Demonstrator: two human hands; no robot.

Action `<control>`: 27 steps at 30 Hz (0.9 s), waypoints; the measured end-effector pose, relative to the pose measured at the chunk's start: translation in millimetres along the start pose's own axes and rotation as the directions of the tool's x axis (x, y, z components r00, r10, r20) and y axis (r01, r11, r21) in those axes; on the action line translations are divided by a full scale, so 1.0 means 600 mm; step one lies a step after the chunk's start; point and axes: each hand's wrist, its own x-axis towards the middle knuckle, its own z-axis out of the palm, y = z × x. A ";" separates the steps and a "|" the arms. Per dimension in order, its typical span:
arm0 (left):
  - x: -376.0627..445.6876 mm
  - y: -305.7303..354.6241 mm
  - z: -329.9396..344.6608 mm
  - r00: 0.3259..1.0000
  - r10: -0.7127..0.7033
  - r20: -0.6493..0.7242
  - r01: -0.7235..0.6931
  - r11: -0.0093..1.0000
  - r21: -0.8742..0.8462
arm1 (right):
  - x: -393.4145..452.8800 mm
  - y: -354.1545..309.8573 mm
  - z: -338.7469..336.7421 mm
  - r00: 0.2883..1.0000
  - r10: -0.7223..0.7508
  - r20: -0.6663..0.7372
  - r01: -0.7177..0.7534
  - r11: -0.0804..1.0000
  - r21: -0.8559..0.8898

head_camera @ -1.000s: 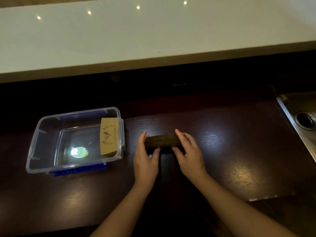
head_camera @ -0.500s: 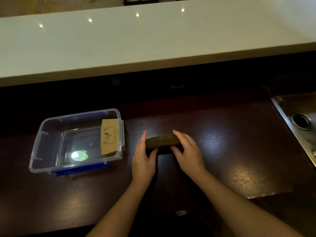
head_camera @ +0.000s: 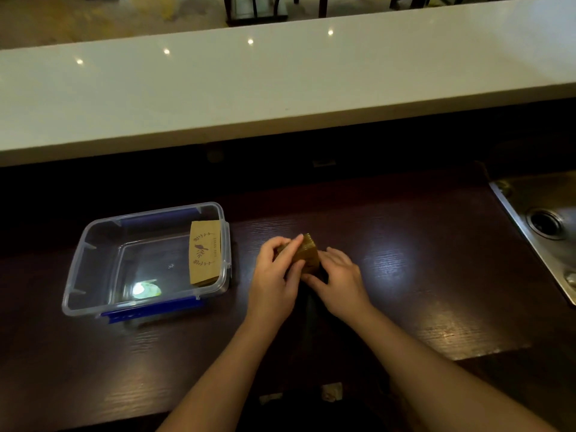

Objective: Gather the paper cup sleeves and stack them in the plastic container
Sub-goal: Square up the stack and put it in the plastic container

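Note:
A thick stack of brown paper cup sleeves (head_camera: 308, 254) stands on edge on the dark wooden counter (head_camera: 420, 275), turned so its narrow end points away from me. My left hand (head_camera: 277, 275) grips its left side, fingers over the top. My right hand (head_camera: 338, 277) presses against its right side and near end. To the left sits a clear plastic container (head_camera: 93, 244) with blue latches. Inside it a stack of printed sleeves (head_camera: 204, 253) lies flat against the right wall.
A steel sink (head_camera: 544, 222) with a drain is set into the counter at the right. A raised white bar top (head_camera: 280, 82) runs across the back. Small paper scraps (head_camera: 332, 391) lie near the counter's front edge.
Both hands have turned the sleeve stack from lying crosswise to pointing away from me, and closed in tighter around it. The container has not moved.

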 end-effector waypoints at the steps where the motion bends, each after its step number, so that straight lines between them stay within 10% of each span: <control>1: -0.003 -0.001 0.003 1.000 0.006 0.002 -0.006 0.999 0.051 | -0.002 0.000 0.002 1.000 -0.001 -0.001 0.001 1.000 -0.020; 10: -0.018 -0.013 0.002 0.983 0.183 -0.015 -0.175 0.959 0.221 | -0.009 0.001 0.017 0.998 0.016 -0.052 -0.014 0.999 0.044; 15: -0.017 0.004 -0.018 0.968 -0.193 -0.163 0.163 0.970 -0.179 | 0.008 -0.026 -0.042 0.988 0.110 0.107 -0.149 0.847 0.511; 20: -0.014 0.025 -0.071 0.779 -0.621 -0.085 0.294 0.482 -0.825 | 0.032 -0.104 -0.108 0.983 0.017 0.183 -0.171 0.444 0.880; 27: -0.008 0.041 -0.112 0.611 -0.787 0.084 0.135 -0.001 -0.991 | 0.035 -0.200 -0.091 0.941 -0.038 0.336 -0.332 0.094 0.939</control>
